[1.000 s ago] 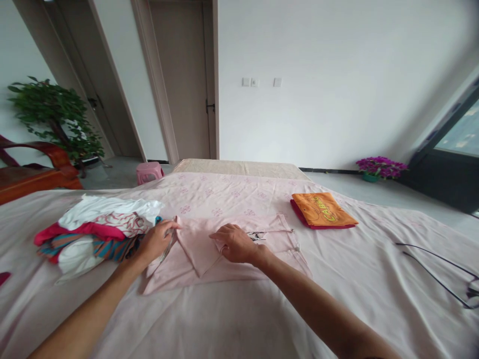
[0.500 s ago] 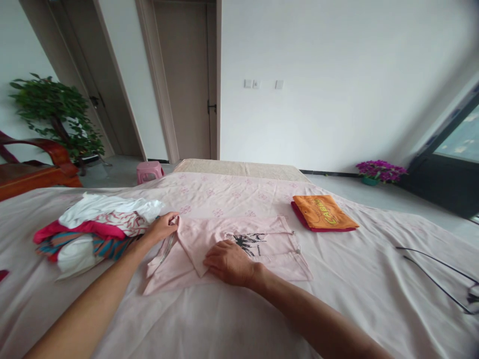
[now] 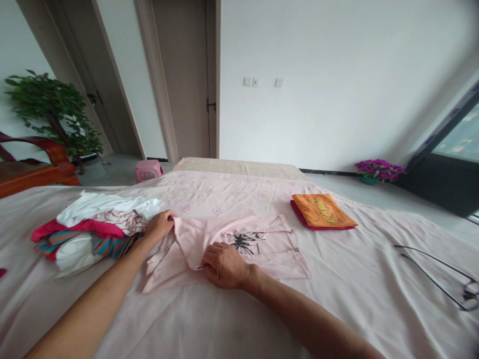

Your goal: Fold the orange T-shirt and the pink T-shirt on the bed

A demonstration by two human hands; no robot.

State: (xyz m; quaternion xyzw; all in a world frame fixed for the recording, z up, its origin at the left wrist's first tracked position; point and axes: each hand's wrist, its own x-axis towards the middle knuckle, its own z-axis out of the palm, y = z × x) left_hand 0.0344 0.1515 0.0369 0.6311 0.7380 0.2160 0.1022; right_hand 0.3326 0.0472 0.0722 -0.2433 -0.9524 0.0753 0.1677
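Observation:
A pale pink T-shirt with a black palm-tree print lies on the pink bedsheet in front of me, one sleeve folded over its body. My left hand pinches the shirt's far left shoulder corner, fingers closed on the cloth. My right hand rests palm down on the tip of the folded sleeve, fingers curled and pressing the fabric.
A heap of unfolded clothes lies just left of the shirt. A folded orange and red stack sits at the right. Black wire hangers lie at the far right. A pink stool and a wooden chair stand beyond the bed.
My right hand slid from the shirt's chest toward me onto the folded sleeve's tip, uncovering the palm-tree print. My left hand stayed at the shoulder corner.

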